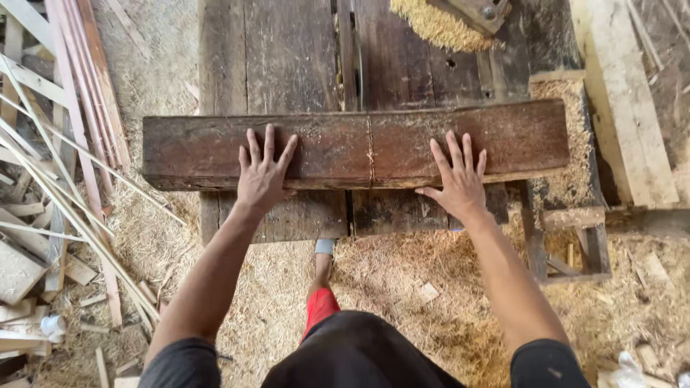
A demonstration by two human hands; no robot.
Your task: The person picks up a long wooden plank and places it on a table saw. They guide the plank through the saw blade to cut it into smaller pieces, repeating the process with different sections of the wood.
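Note:
A thick, dark reddish wooden beam lies crosswise on a dark plank saw table. A cut line runs across the beam near its middle. My left hand rests flat on the beam's left half, fingers spread. On the right half, my right hand lies flat with spread fingers, its thumb over the beam's near edge. Neither hand grips anything.
Thin wood strips and offcuts are piled on the left. Sawdust and shavings cover the floor. A sawdust heap sits at the table's far end. A pale plank lies on the right. My leg and foot stand below the table edge.

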